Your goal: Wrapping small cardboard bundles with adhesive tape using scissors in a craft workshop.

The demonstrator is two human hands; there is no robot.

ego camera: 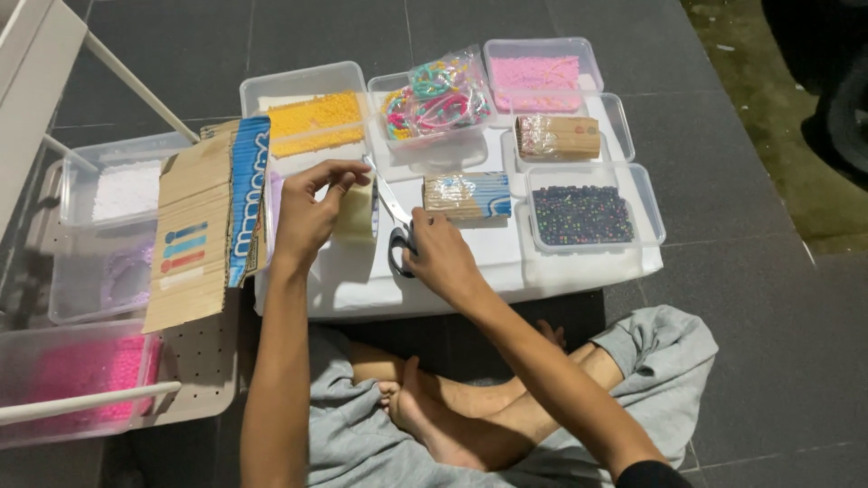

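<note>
My right hand (440, 258) grips the dark handles of a pair of scissors (391, 210), blades pointing up and away over the white board (542, 267). My left hand (312, 212) pinches a small pale yellowish piece (355, 215) just left of the blades, fingers closed on its top edge. The scissor tip lies close to my left fingers. A rectangular wrapped packet (467, 195) with a blue end lies right of the scissors.
Clear tubs ring the board: yellow beads (315, 122), a bag of colourful loops (438, 95), pink beads (535, 72), dark beads (581, 215), another wrapped packet (557, 136). A cardboard flap (208, 217) stands at left, with more tubs of white (127, 190) and pink (77, 370) beads. My crossed legs are below.
</note>
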